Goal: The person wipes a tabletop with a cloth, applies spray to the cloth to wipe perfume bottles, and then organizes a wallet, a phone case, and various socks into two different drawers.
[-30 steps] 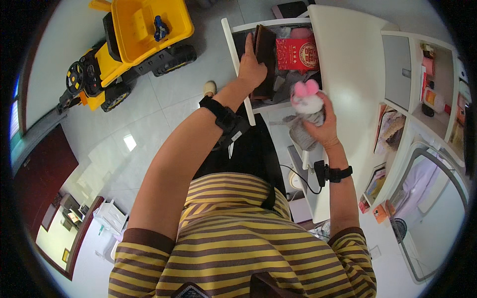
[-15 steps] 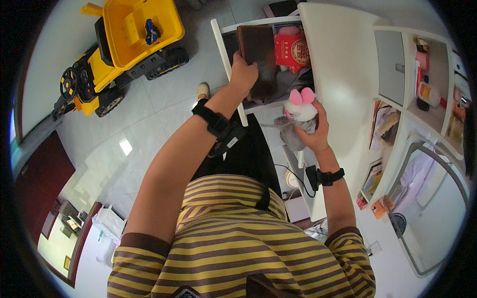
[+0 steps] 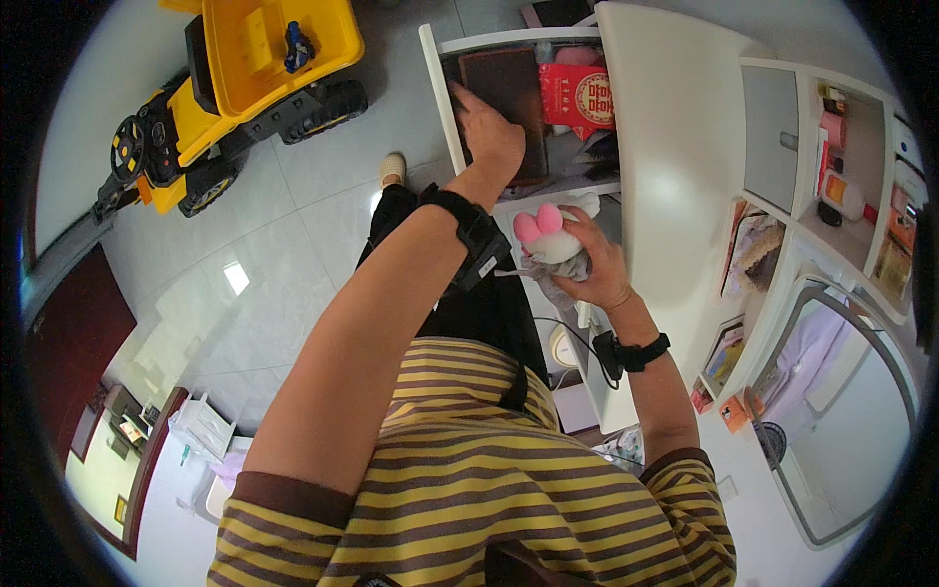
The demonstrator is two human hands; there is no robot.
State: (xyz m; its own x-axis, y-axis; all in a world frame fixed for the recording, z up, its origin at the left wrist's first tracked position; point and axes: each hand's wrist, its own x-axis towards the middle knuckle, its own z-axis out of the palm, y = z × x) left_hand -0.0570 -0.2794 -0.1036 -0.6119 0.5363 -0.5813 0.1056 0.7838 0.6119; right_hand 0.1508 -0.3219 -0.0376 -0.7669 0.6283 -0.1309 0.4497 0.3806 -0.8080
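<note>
While our right hand (image 3: pixel 603 266) holds the soft toy (image 3: pixel 546 241) with pink ears, its grip curls around the toy's white head and grey body. The toy is just outside the open drawer (image 3: pixel 446 106), on our side. Our left hand (image 3: pixel 491 140) is over the flat brown case (image 3: pixel 507 80) in the drawer; we cannot tell if its grip holds it. A red packet (image 3: pixel 563 93) lies beside the case.

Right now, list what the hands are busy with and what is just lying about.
In use:
plush toy, in the right hand
brown case, under the left hand
open drawer

Just lying about:
red packet, untouched in the drawer
yellow toy truck
blue toy, in its bed
</note>
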